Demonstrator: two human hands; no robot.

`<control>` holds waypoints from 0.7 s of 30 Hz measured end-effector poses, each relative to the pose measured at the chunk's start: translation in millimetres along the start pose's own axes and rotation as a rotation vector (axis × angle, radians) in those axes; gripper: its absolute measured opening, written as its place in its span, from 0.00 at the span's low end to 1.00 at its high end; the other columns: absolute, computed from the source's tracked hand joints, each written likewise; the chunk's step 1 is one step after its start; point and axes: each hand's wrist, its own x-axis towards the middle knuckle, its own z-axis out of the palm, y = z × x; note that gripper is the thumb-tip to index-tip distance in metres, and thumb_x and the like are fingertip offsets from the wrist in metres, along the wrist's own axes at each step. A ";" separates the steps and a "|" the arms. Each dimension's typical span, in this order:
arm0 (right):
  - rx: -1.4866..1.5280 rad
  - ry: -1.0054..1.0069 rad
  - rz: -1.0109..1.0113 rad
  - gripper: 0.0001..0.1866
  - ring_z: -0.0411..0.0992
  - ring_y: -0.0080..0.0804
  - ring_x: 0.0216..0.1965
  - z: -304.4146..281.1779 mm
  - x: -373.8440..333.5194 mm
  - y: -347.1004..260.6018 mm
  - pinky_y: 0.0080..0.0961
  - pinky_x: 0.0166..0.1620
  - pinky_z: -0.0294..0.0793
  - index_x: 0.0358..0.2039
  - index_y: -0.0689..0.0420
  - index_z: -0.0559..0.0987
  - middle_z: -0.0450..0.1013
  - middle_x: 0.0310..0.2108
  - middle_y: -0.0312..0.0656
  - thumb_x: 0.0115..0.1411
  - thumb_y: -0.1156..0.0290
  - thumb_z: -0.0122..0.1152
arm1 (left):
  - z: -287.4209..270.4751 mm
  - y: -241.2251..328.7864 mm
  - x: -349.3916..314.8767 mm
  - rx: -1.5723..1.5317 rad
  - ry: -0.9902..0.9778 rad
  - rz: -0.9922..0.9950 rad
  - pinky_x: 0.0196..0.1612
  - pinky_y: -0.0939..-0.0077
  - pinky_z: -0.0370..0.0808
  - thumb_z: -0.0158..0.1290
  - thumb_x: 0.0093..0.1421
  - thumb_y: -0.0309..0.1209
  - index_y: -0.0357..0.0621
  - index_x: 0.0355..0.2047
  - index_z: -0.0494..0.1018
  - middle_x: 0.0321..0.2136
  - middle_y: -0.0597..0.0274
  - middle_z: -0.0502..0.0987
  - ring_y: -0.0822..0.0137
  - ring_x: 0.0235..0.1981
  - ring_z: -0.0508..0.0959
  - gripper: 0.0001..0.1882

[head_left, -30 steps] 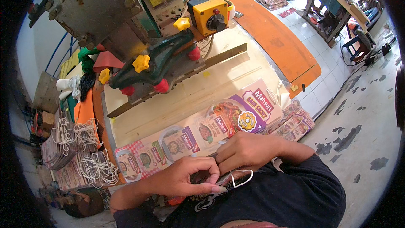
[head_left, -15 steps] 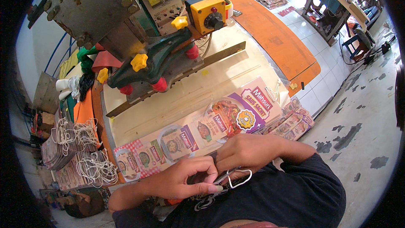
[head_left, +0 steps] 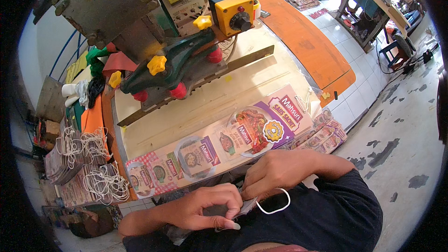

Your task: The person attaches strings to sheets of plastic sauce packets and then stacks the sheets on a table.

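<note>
Close to my body, my left hand (head_left: 210, 205) is closed, with its fingers curled at the edge of a thin greyish sheet (head_left: 246, 208). My right hand (head_left: 273, 170) is closed against the same piece, its fingertips mostly hidden behind the knuckles. A white cord (head_left: 284, 200) loops out from under the right hand. Most of the held sheet is hidden by my hands. Just beyond them, a long printed banner (head_left: 200, 156) with food pictures lies on the cream work surface (head_left: 242, 81). Another white cord (head_left: 305, 100) lies at its right end.
A press machine (head_left: 172, 65) with yellow knobs and a long metal bar (head_left: 249, 59) stands over the work surface. Stacked printed sheets with white cords (head_left: 105, 184) are at the left. More printed packs (head_left: 329, 135) lie right of the banner. An orange tabletop (head_left: 317, 51) extends behind.
My hands have shifted slightly while staying together. The white cord loop sticks out further to the right, and more of the greyish sheet shows between my hands.
</note>
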 end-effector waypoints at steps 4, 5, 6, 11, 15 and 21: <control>-0.023 -0.040 0.063 0.14 0.78 0.45 0.40 -8.9 -2.6 -1.0 0.37 0.41 0.77 0.48 0.62 0.79 0.78 0.40 0.49 0.68 0.67 0.57 | -1.7 -9.8 -5.3 -0.142 0.065 0.098 0.46 0.71 0.68 0.60 0.65 0.29 0.41 0.31 0.67 0.35 0.61 0.71 0.65 0.38 0.71 0.12; -0.020 -0.030 0.071 0.14 0.78 0.46 0.41 -9.9 -3.0 -1.2 0.37 0.42 0.77 0.48 0.62 0.79 0.78 0.41 0.49 0.68 0.67 0.57 | -2.3 -9.4 -7.8 -0.188 0.058 0.094 0.46 0.72 0.68 0.60 0.65 0.29 0.41 0.31 0.67 0.35 0.61 0.71 0.65 0.38 0.72 0.12; -0.013 -0.027 0.084 0.14 0.79 0.46 0.42 -10.5 -4.5 -0.8 0.38 0.42 0.77 0.49 0.62 0.79 0.78 0.41 0.50 0.68 0.66 0.57 | -2.6 -9.2 -9.9 -0.235 0.051 0.090 0.45 0.72 0.68 0.60 0.65 0.28 0.41 0.31 0.67 0.34 0.62 0.71 0.66 0.37 0.72 0.11; 0.032 -0.006 0.149 0.15 0.79 0.48 0.42 -10.4 -8.8 0.9 0.38 0.44 0.78 0.48 0.62 0.80 0.79 0.41 0.51 0.67 0.65 0.58 | -1.7 -7.4 -19.9 -0.346 0.099 -0.066 0.42 0.76 0.67 0.59 0.66 0.28 0.40 0.33 0.68 0.32 0.63 0.69 0.70 0.36 0.71 0.10; 0.034 0.009 0.141 0.14 0.80 0.49 0.42 -14.3 -9.6 -0.2 0.39 0.43 0.78 0.47 0.63 0.80 0.79 0.41 0.51 0.67 0.67 0.59 | -2.4 -3.2 -25.3 -0.306 0.147 -0.103 0.37 0.76 0.67 0.60 0.65 0.28 0.39 0.34 0.69 0.29 0.65 0.70 0.72 0.32 0.70 0.10; 0.042 0.026 0.125 0.14 0.80 0.49 0.41 -15.0 -11.0 -1.2 0.39 0.43 0.78 0.47 0.64 0.80 0.79 0.40 0.51 0.66 0.69 0.59 | -11.2 0.6 -32.4 -0.090 0.108 -0.094 0.30 0.74 0.66 0.61 0.64 0.30 0.40 0.32 0.70 0.26 0.66 0.72 0.72 0.26 0.72 0.11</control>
